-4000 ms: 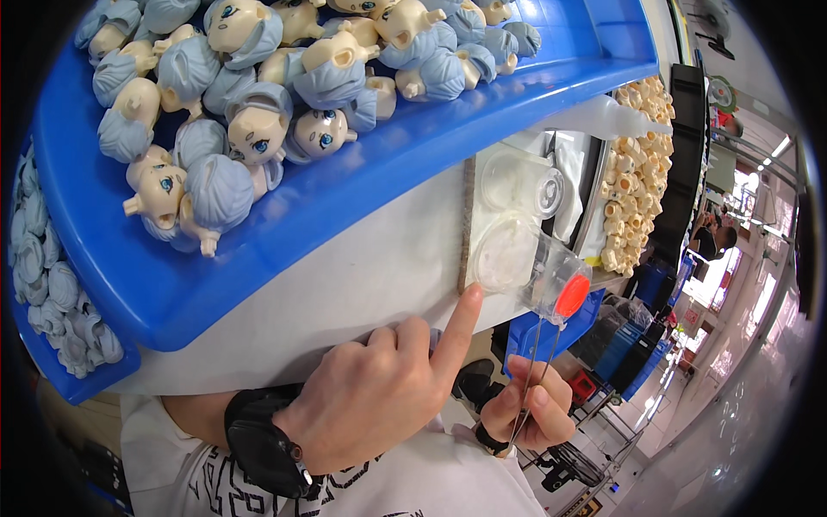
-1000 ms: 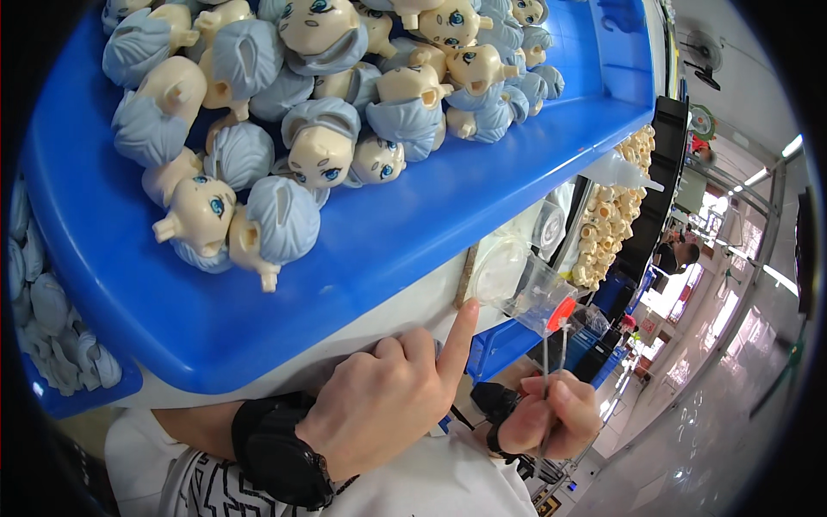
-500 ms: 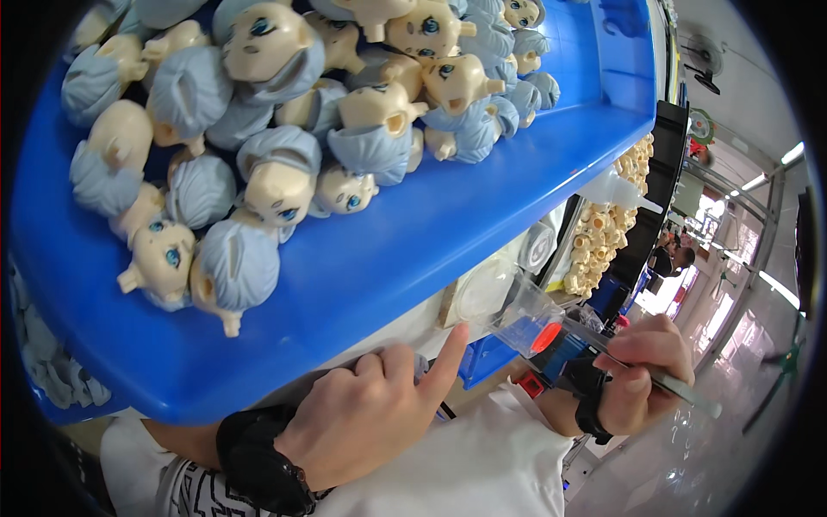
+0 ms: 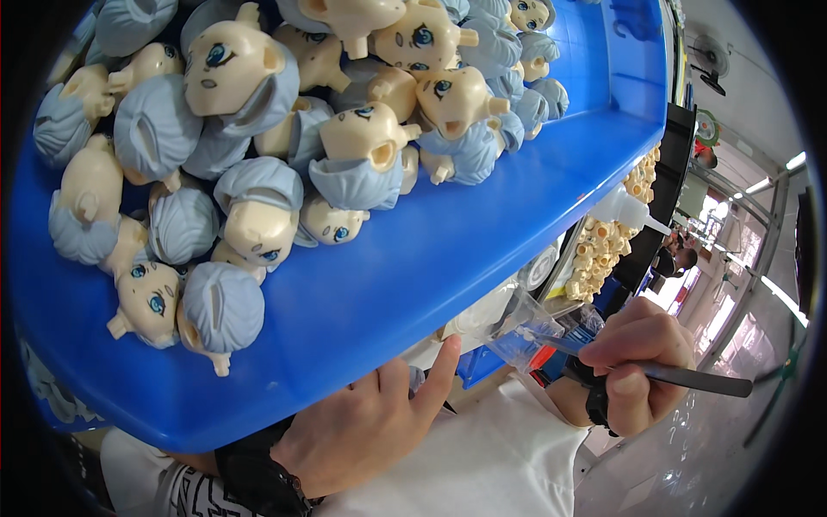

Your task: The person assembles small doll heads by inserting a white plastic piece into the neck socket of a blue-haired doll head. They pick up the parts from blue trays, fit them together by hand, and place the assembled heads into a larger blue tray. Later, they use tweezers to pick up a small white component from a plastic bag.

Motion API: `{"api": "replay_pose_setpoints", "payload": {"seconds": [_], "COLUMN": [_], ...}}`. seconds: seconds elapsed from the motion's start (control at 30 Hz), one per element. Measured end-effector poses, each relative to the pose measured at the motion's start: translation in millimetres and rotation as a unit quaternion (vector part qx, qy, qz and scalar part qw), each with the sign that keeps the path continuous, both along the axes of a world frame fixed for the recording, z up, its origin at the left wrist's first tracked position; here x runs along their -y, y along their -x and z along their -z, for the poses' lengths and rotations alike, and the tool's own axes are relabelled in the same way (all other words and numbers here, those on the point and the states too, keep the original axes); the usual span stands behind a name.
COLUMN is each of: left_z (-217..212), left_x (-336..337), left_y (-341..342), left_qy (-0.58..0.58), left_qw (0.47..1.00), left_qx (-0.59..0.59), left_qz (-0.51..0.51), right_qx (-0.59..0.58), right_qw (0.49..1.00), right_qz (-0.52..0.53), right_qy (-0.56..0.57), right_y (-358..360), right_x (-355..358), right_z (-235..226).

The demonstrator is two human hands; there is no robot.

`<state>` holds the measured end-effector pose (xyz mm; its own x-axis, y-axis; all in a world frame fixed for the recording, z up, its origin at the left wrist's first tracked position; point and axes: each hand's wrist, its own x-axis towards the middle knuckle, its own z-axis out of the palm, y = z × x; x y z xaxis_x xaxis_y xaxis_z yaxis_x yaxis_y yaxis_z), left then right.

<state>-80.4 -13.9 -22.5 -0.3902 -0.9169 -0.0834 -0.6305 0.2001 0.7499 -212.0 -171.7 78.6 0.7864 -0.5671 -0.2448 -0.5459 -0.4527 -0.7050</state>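
My right hand (image 4: 642, 366) grips grey metal tweezers (image 4: 702, 380), their narrow end reaching the mouth of a clear plastic cup (image 4: 508, 340). An orange-red patch shows at the cup's lower edge. To the left, my left hand (image 4: 366, 426) has its index finger stretched out toward the cup. Its other fingers curl over a small grey-blue piece (image 4: 416, 377), mostly hidden behind them. Beyond both hands stands a large blue bin (image 4: 413, 293) holding several doll heads (image 4: 258, 226) with painted eyes and pale blue hair.
Past the cup, a tray holds many cream-coloured parts (image 4: 594, 258), with a white nozzle bottle (image 4: 620, 209) across it. More pale blue pieces (image 4: 60, 388) lie below the bin at far left. A fan (image 4: 708, 56) and another person (image 4: 676, 258) are in the background.
The tweezers have swung to a flatter angle, their tip now at the cup's mouth. The bin sits slightly lower in view. My left hand keeps nearly the same pose.
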Motion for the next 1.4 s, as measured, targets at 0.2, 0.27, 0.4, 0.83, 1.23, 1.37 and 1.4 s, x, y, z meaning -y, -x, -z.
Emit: {"api": "replay_pose_setpoints", "payload": {"seconds": [0.2,0.27,0.4,0.83,1.23,1.37,1.4], "left_z": [2.1,3.0,3.4,2.1,-1.4,-2.5,-2.7], "left_x": [-1.6,0.2,0.1,-0.3,-1.3,-1.5,-1.3], "left_y": [1.4,1.6,2.3,3.6,3.8,2.9,2.8], "left_qy": [0.009,0.005,0.006,0.008,0.006,0.004,0.005], "left_qw": [1.0,1.0,1.0,1.0,0.999,0.999,0.999], "left_qx": [0.009,0.007,0.007,0.021,0.037,0.037,0.038], "left_qz": [0.009,0.012,0.012,-0.008,-0.007,-0.008,-0.007], "right_qx": [0.005,0.012,0.011,-0.001,-0.035,-0.011,-0.005], "right_qw": [0.999,0.999,0.999,0.998,0.997,0.995,0.995], "right_qz": [-0.04,-0.039,-0.04,-0.05,-0.008,-0.058,-0.053], "right_qy": [0.017,0.027,0.03,0.046,0.066,0.077,0.079], "right_y": [-1.1,0.0,0.2,-4.0,-6.7,-8.7,-8.2], "right_x": [-0.7,-0.1,0.2,-1.2,-11.7,-6.4,-7.5], "right_z": [7.2,8.0,5.6,2.9,-2.6,-1.2,-0.2]}}
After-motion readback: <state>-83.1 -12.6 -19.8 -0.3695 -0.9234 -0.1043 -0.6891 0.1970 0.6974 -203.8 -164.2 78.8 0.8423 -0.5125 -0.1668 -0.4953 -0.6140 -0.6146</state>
